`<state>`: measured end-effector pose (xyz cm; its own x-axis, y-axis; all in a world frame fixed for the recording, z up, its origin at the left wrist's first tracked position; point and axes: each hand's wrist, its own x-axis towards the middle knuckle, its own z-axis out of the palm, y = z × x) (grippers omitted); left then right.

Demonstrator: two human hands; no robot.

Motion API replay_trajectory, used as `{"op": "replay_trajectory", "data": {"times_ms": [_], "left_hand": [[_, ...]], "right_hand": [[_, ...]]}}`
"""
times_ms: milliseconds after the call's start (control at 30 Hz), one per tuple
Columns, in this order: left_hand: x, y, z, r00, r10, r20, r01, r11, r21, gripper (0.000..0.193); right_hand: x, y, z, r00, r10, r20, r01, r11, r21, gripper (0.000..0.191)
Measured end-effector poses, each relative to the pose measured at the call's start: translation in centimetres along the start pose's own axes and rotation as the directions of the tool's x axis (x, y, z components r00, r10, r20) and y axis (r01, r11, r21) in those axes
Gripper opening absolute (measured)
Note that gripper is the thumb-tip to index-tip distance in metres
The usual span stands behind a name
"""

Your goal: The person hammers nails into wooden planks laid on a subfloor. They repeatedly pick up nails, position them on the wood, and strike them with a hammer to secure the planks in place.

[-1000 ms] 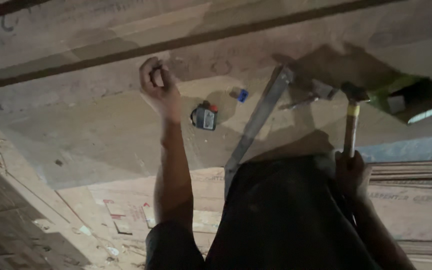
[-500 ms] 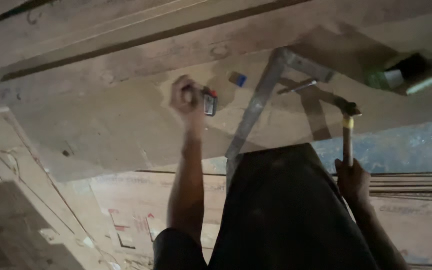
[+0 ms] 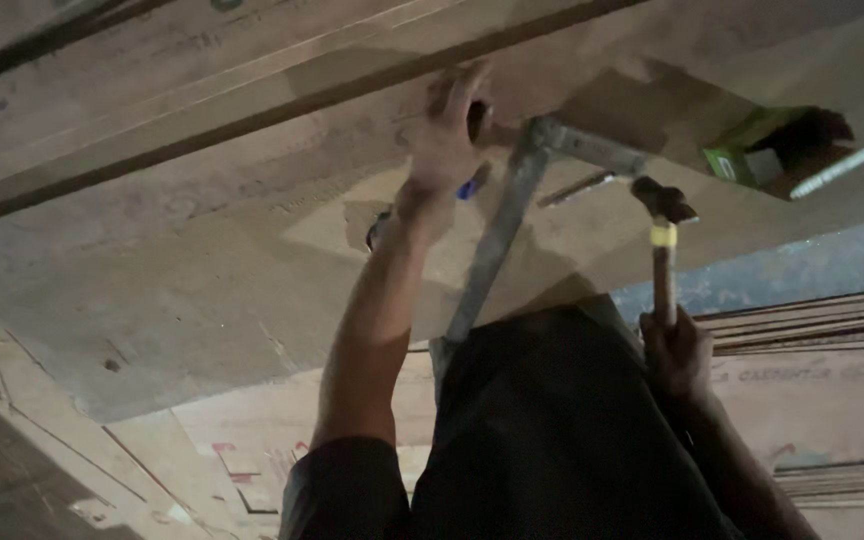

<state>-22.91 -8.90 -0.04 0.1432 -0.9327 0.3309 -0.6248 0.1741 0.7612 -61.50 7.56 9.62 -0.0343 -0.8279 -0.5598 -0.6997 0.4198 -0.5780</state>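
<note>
My left hand (image 3: 444, 135) reaches far forward over a large plywood sheet (image 3: 202, 290). Its fingers are curled on a small dark object, right beside the corner of a grey metal square (image 3: 492, 250). A small blue thing (image 3: 468, 187) shows just under the palm. A tape measure (image 3: 378, 230) lies mostly hidden beneath my wrist. My right hand (image 3: 677, 355) grips the wooden handle of a hammer (image 3: 663, 245), whose dark head points up near the square's short arm. My dark-clothed torso hides the near part of the sheet.
A green open box (image 3: 764, 150) sits on the sheet at the far right. A long wooden batten (image 3: 252, 110) crosses the top. Stacked boards (image 3: 812, 320) lie at the right, and more printed plywood (image 3: 232, 450) lies below left.
My left hand has travelled forward and to the right, from the tape measure to the square's corner. The hammer stays upright in my right hand, and the view has shifted.
</note>
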Motion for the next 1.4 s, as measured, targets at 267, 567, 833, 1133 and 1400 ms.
{"op": "replay_trajectory", "data": {"times_ms": [267,567,833,1133,1400], "left_hand": [[0.0,-0.6,1.0,0.998,0.058,0.018,-0.058,0.998,0.017,0.071],[0.3,-0.3,1.9,0.998,0.016,0.067,-0.024,0.992,0.12,0.074],[0.1,-0.2,2.4,0.996,0.026,0.081,-0.029,0.999,0.039,0.084],[0.0,-0.7,2.3,0.997,0.009,0.078,-0.007,1.0,-0.021,0.074],[1.8,-2.5,-1.8,0.992,-0.031,-0.123,0.052,0.984,0.169,0.057]], "right_hand": [[5.0,-11.9,1.1,0.941,-0.319,0.116,0.329,0.94,-0.09,0.025],[5.5,-15.1,2.5,0.91,-0.396,0.125,0.394,0.918,0.042,0.018],[5.6,-12.4,2.8,0.874,-0.474,0.107,0.461,0.879,0.122,0.022],[6.9,-13.5,4.6,0.981,-0.08,0.176,0.097,0.991,-0.092,0.022],[5.3,-12.2,2.3,0.768,-0.639,0.028,0.555,0.688,0.467,0.021]]}}
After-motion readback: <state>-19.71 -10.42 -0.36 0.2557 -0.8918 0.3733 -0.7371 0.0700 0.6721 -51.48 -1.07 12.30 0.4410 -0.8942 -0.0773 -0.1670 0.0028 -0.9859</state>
